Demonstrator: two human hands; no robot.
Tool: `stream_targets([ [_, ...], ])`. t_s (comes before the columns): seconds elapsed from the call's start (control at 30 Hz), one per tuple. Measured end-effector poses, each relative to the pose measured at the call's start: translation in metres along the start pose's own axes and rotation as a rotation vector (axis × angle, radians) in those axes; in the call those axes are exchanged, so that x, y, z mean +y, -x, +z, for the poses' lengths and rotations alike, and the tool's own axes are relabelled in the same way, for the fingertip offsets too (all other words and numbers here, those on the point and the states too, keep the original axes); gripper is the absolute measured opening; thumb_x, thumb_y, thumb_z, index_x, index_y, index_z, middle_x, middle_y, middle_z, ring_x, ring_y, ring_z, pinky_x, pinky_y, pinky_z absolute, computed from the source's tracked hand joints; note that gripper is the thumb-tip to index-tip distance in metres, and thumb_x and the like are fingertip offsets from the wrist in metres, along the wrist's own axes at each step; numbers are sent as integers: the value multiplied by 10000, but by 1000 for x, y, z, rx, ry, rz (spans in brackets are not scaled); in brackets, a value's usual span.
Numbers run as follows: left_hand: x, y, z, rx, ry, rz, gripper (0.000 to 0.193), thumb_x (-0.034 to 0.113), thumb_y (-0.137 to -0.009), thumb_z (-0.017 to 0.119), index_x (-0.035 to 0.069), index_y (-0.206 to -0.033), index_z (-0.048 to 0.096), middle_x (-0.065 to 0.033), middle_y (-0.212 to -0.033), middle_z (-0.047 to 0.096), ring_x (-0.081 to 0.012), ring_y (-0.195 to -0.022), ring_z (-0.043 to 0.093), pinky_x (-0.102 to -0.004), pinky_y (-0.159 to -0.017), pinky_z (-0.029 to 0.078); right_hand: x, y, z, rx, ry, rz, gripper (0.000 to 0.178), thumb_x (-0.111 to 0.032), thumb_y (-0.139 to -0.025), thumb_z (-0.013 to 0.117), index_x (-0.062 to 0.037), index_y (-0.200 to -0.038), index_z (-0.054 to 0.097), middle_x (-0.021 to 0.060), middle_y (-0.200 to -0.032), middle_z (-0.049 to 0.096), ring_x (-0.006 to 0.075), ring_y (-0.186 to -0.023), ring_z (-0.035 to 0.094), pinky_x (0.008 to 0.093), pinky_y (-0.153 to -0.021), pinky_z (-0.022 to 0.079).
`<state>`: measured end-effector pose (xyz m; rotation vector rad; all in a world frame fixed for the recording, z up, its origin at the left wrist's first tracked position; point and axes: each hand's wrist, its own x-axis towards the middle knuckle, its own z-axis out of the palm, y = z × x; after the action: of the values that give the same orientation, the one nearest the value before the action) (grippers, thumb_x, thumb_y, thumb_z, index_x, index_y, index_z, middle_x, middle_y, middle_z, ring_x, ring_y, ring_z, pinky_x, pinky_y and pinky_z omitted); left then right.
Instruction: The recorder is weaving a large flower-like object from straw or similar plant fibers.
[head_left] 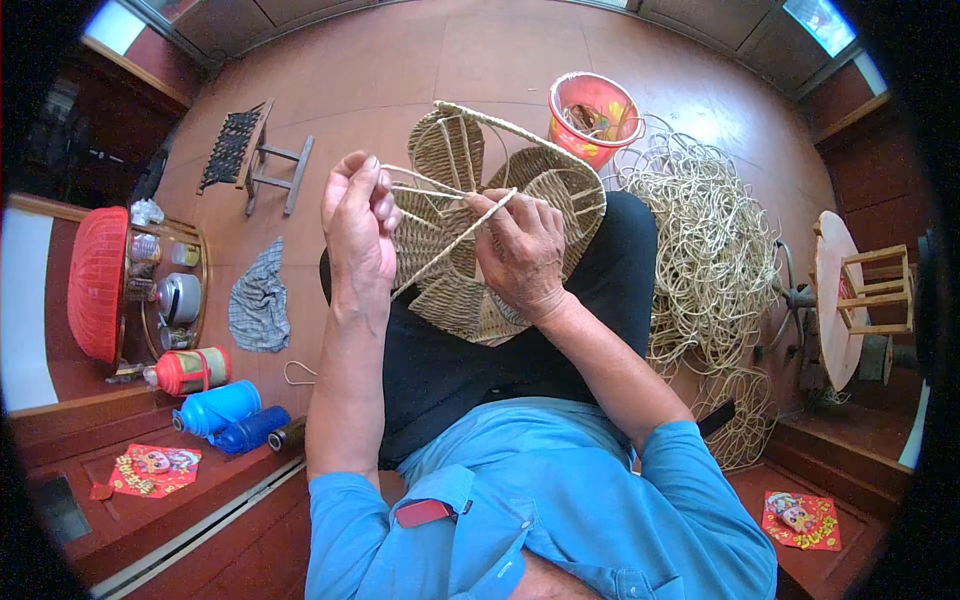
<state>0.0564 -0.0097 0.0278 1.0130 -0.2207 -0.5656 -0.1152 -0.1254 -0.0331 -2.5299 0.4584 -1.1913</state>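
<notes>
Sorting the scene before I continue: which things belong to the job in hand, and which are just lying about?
Likely in the job: petal-patterned woven piece; cord strands between left hand and right hand; loose cord heap.

Apparently just lying about: checked cloth; black-seated stool; light-blue flask; red flask.

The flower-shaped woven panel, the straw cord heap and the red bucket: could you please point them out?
Flower-shaped woven panel [450,303]: head view, lower petal.
Straw cord heap [710,255]: head view, its middle.
Red bucket [588,152]: head view, outer wall.
</notes>
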Motion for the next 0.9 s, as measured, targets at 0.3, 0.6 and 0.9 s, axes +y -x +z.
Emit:
stream_targets([
  [0.3, -2, -43, 55, -116, -106, 124, 241, 87, -1054, 634, 9, -1263, 541, -53, -884, 664, -54, -636, 524, -202, -521, 434, -2, -4, -1, -26, 13, 13, 501, -105, -859, 754, -163, -1354, 704, 66, -1098, 667, 287, -1021, 628, 426, -914, 463],
  [0.6, -8, -49, 73, -294, -536, 223, 222, 161, -1088, 630, 15, -1254, 603, -50, -919, 710, -74, -721, 654, -247, -621, 559, -7, -9, -2, -80, 44, 34, 443, -186, -869, 755, -146, -1309, 716, 63, -1091, 626, 285, -1014, 609, 448, -888, 452],
  [0.9, -20, 2, 56, -174, -1173, 527, 192, 122, -1040, 645, 27, -1120, 497, -266, -953, 694, -519, -902, 703, -593, -788, 557, -3, -10, -1, -104, -17, 109, 266, -171, -869, 788, -120, -1119, 715, 72, -1109, 638, 304, -1049, 614, 454, -910, 454],
])
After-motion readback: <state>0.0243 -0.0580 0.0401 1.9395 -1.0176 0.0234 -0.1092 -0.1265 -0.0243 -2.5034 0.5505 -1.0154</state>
